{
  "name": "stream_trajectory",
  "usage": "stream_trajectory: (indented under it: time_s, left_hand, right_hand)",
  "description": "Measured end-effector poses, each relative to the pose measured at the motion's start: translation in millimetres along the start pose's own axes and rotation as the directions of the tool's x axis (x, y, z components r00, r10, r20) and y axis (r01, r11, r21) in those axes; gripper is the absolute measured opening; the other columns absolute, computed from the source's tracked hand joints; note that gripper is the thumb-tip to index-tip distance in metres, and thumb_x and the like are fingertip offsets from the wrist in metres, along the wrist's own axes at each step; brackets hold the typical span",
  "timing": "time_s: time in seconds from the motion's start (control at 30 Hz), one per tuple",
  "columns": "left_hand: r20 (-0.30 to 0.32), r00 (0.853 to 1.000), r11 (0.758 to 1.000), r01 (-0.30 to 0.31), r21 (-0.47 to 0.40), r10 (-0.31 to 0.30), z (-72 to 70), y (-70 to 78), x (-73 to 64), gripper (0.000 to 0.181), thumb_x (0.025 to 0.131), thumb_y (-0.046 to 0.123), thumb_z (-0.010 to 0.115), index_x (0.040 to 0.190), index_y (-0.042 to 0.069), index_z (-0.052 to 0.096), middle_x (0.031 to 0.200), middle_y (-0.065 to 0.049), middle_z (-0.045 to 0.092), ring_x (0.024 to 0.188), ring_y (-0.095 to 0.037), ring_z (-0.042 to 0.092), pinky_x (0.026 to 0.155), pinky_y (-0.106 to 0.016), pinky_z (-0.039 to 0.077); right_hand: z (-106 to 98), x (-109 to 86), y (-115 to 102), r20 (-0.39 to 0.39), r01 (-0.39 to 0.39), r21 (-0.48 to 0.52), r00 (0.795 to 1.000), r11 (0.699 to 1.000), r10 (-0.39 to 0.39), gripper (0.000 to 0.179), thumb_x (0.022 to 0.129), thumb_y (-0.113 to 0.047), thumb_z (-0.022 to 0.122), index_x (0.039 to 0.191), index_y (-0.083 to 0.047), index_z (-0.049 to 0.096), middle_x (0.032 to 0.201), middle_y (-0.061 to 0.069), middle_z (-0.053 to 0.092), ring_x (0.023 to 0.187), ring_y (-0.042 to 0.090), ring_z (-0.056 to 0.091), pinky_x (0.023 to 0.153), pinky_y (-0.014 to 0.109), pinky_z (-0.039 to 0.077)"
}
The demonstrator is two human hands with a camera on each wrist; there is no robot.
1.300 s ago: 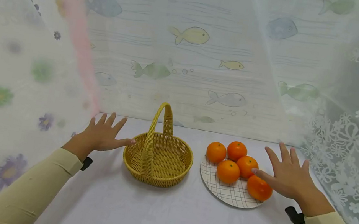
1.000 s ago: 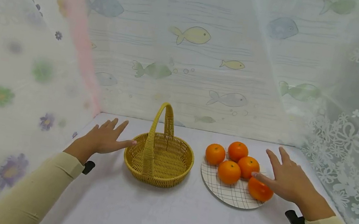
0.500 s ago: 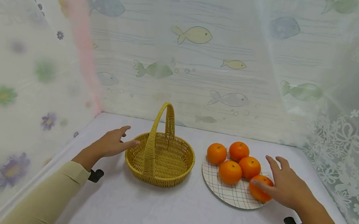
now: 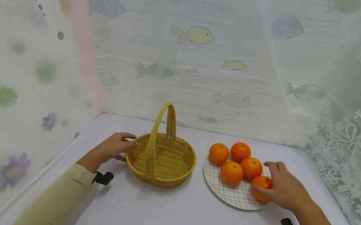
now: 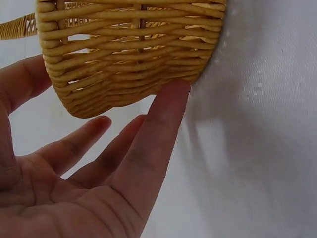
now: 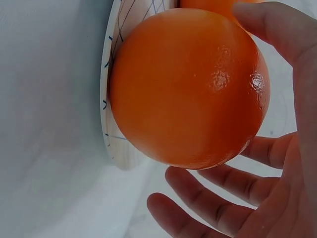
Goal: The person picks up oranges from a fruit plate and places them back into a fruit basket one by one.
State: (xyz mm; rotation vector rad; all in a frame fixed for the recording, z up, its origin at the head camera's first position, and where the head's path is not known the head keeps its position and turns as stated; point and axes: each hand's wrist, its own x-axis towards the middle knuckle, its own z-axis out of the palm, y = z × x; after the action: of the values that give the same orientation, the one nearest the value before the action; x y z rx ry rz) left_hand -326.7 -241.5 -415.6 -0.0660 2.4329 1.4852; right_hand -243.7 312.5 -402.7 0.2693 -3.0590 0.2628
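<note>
In the head view, my left hand [image 4: 109,151] is at the left side of a yellow wicker basket [image 4: 170,179] with a tall arched handle. The left wrist view shows a fingertip touching the lower edge of the basket's woven wall [image 5: 133,54], with the thumb beside it and the other fingers loosely extended below. My right hand [image 4: 289,189] is spread around the nearest right orange [image 4: 262,182], thumb in front and fingers behind. Up close, that orange [image 6: 188,89] still rests on the plate, and the fingers are not visibly closed on it. The basket holds nothing.
Several other oranges [image 4: 231,173] sit on a round white plate [image 4: 230,198] with a grid pattern. A white cloth [image 4: 164,219] covers the table. Fish-printed curtain [image 4: 190,71] hangs behind, and lace-patterned netting [image 4: 347,141] hangs at the right.
My left hand has come down and right to the basket's side, its fingers drawing in. My right hand has lowered around the right orange, fingers less spread. Basket and oranges stay put.
</note>
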Motion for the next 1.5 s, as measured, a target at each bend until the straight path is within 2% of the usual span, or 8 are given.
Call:
stream_trajectory:
  time_s: [0.17,0.37,0.47,0.77,1.03,1.3,1.5]
  left_hand:
    - [0.020,0.999,0.997,0.040,-0.073,-0.039,1.4,-1.9,1.5,0.065,0.085,0.040,0.070,0.140,0.017,0.045,0.133,-0.014,0.052,0.106,-0.028,0.063,0.074,-0.043,0.058]
    - [0.020,0.998,0.990,0.056,-0.127,-0.054,0.3,-5.6,3.3,0.053,0.088,0.030,0.068,0.136,0.015,0.050,0.124,-0.013,0.058,0.096,-0.025,0.067,0.074,-0.042,0.058]
    - [0.033,0.998,0.986,0.057,-0.158,-0.053,0.0,-4.7,0.1,0.050,0.089,0.027,0.066,0.135,0.014,0.051,0.123,-0.014,0.059,0.097,-0.027,0.068,0.075,-0.043,0.058]
    - [0.076,0.995,0.968,0.083,-0.238,-0.067,-3.9,-9.9,0.6,0.052,0.087,0.024,0.069,0.134,0.014,0.051,0.121,-0.014,0.060,0.098,-0.029,0.067,0.076,-0.045,0.057]
    - [0.098,0.993,0.967,0.082,-0.240,-0.060,-5.9,-11.6,-2.4,0.055,0.087,0.024,0.068,0.136,0.013,0.048,0.124,-0.016,0.058,0.097,-0.029,0.067,0.077,-0.045,0.057]
    - [0.083,0.994,0.958,0.090,-0.271,-0.070,-5.7,-14.1,-1.8,0.053,0.085,0.021,0.070,0.134,0.013,0.051,0.125,-0.013,0.057,0.099,-0.028,0.066,0.077,-0.046,0.057]
    - [0.093,0.994,0.955,0.081,-0.287,-0.057,-4.8,-14.8,-1.9,0.052,0.086,0.018,0.068,0.135,0.011,0.050,0.124,-0.015,0.058,0.099,-0.029,0.066,0.077,-0.047,0.056]
  right_hand:
    - [1,-1.2,-1,0.014,-0.001,0.027,1.000,1.000,0.000,0.097,0.066,-0.079,0.062,0.130,-0.007,0.046,0.121,0.017,0.050,0.091,0.028,0.058,0.074,0.051,0.053]
    - [2,-3.9,1,-0.011,0.024,0.063,1.000,0.998,-0.024,0.079,0.069,-0.074,0.065,0.113,-0.009,0.057,0.097,0.001,0.060,0.082,0.016,0.055,0.070,0.036,0.050]
    - [5,-4.0,5,-0.035,0.041,0.085,0.999,0.995,-0.039,0.074,0.070,-0.071,0.067,0.109,-0.009,0.060,0.094,-0.002,0.061,0.082,0.015,0.055,0.071,0.035,0.049]
    - [0,-4.3,5,-0.057,0.046,0.119,0.998,0.992,-0.039,0.073,0.069,-0.071,0.068,0.110,-0.011,0.061,0.098,0.000,0.064,0.085,0.017,0.056,0.075,0.039,0.051]
    - [-16,-4.0,-1,-0.092,0.048,0.152,0.995,0.987,-0.034,0.080,0.069,-0.073,0.066,0.114,-0.009,0.059,0.105,0.006,0.064,0.087,0.020,0.056,0.076,0.043,0.052]
    - [-24,2.9,-15,-0.167,0.096,0.167,0.984,0.981,-0.068,0.075,0.069,-0.073,0.066,0.115,-0.014,0.059,0.104,0.002,0.064,0.083,0.018,0.054,0.068,0.032,0.048]
    - [-29,7.5,-32,-0.208,0.149,0.194,0.972,0.970,-0.108,0.072,0.069,-0.071,0.067,0.116,-0.017,0.060,0.105,-0.002,0.063,0.089,0.018,0.055,0.070,0.032,0.050]
